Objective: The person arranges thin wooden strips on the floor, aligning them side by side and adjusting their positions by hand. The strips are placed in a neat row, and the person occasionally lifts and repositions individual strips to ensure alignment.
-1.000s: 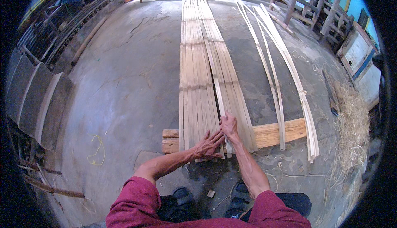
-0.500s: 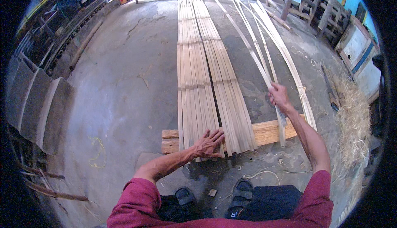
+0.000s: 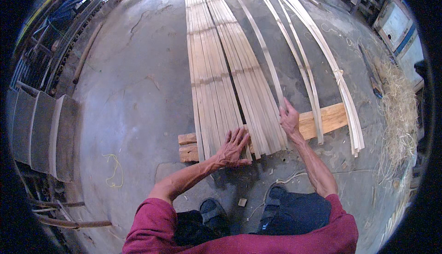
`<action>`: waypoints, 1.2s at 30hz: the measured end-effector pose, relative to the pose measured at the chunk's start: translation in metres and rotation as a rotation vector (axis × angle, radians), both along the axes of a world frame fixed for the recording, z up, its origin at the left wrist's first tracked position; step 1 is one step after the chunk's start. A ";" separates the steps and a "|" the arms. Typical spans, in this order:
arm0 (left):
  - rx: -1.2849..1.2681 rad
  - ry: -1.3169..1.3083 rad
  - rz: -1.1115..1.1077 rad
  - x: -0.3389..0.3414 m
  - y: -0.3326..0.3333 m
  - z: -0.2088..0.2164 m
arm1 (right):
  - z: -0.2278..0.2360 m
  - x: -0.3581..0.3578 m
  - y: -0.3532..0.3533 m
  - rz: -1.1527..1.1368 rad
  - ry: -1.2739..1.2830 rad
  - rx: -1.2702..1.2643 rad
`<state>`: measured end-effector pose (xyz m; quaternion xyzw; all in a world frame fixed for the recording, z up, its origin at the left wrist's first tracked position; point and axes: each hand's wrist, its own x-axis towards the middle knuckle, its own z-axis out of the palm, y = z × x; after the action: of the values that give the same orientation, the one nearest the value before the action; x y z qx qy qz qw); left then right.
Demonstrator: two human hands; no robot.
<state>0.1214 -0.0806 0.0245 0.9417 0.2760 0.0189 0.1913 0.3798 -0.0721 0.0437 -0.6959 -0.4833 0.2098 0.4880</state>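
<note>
Long pale bamboo strips [image 3: 209, 60] lie side by side on the floor, split into two groups by a narrow dark gap. Their near ends rest across a wooden beam [image 3: 324, 119]. My left hand [image 3: 233, 149] lies flat on these near ends, fingers spread, holding nothing. At the right edge of the laid strips, my right hand [image 3: 290, 119] is closed round the near part of a single bamboo strip [image 3: 263, 46], which runs away toward the far end. Fingers hide part of its near end.
Farther right lie a few loose strips [image 3: 301, 65] and a tied bundle of strips [image 3: 340, 76]. A long-bladed tool [image 3: 370, 72] is beside a heap of shavings [image 3: 398, 125]. Concrete steps [image 3: 62, 139] stand at the left, with poles [image 3: 87, 224] below them.
My right hand has moved left with the bamboo strip, bringing it close to the right edge of the laid strips. My left hand stays flat on the near ends. The view has shifted slightly.
</note>
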 end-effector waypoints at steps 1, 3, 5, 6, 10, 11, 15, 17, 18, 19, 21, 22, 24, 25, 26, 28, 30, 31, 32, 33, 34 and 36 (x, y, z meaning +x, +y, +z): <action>0.020 0.006 0.002 0.001 0.000 0.001 | 0.006 -0.009 0.005 -0.002 -0.006 0.066; 0.005 0.016 0.007 0.002 -0.001 0.001 | 0.015 -0.026 0.011 0.051 0.145 -0.017; 0.008 0.035 0.004 0.003 -0.001 0.002 | 0.020 -0.043 0.020 0.087 0.262 -0.093; 0.010 0.040 0.001 0.004 -0.001 0.002 | 0.020 -0.051 0.025 0.098 0.304 -0.130; 0.044 0.052 -0.033 0.003 -0.004 0.004 | 0.010 -0.076 0.035 0.121 0.348 -0.194; 0.030 0.034 -0.037 0.002 -0.005 0.005 | 0.007 -0.081 0.035 0.122 0.328 -0.201; 0.050 0.017 -0.043 0.001 -0.012 0.008 | -0.003 -0.089 0.034 0.205 0.418 -0.361; 0.043 0.017 -0.057 -0.001 -0.013 0.009 | -0.006 -0.091 0.032 0.220 0.439 -0.409; 0.029 0.020 -0.071 -0.003 -0.014 0.008 | -0.006 -0.092 0.030 0.234 0.455 -0.417; 0.045 -0.002 -0.080 -0.005 -0.015 0.007 | -0.007 -0.093 0.028 0.256 0.476 -0.420; 0.034 0.010 -0.055 -0.005 -0.018 0.004 | -0.009 -0.097 0.023 0.290 0.405 -0.422; 0.029 0.029 -0.046 -0.005 -0.019 0.002 | -0.010 -0.098 0.020 0.312 0.358 -0.408; 0.025 0.013 -0.030 -0.004 -0.019 -0.003 | -0.011 -0.105 0.014 0.342 0.347 -0.437; 0.019 0.031 -0.026 -0.004 -0.019 -0.005 | -0.011 -0.107 0.013 0.363 0.328 -0.448; 0.052 -0.010 -0.028 -0.004 -0.019 -0.007 | -0.010 -0.108 0.013 0.367 0.252 -0.425; 0.060 -0.039 -0.019 -0.004 -0.020 -0.010 | -0.008 -0.107 0.017 0.361 0.290 -0.384; 0.099 -0.049 -0.008 -0.003 -0.020 -0.013 | -0.008 -0.104 0.023 0.340 0.323 -0.391; 0.126 -0.043 -0.001 -0.003 -0.020 -0.013 | -0.009 -0.102 0.027 0.322 0.339 -0.413; 0.137 -0.017 0.004 -0.003 -0.021 -0.014 | -0.011 -0.101 0.029 0.334 0.359 -0.399; 0.132 -0.016 -0.003 -0.003 -0.021 -0.014 | -0.014 -0.102 0.030 0.313 0.257 -0.423; 0.115 0.001 -0.009 -0.003 -0.020 -0.013 | -0.018 -0.104 0.031 0.322 0.153 -0.405; 0.077 -0.011 -0.012 -0.004 -0.019 -0.012 | -0.026 -0.106 0.028 0.352 -0.093 -0.332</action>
<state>0.1178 -0.0996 0.0127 0.9499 0.2683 0.0335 0.1568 0.2737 -0.0438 0.0173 -0.6805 -0.5779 0.3360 0.3000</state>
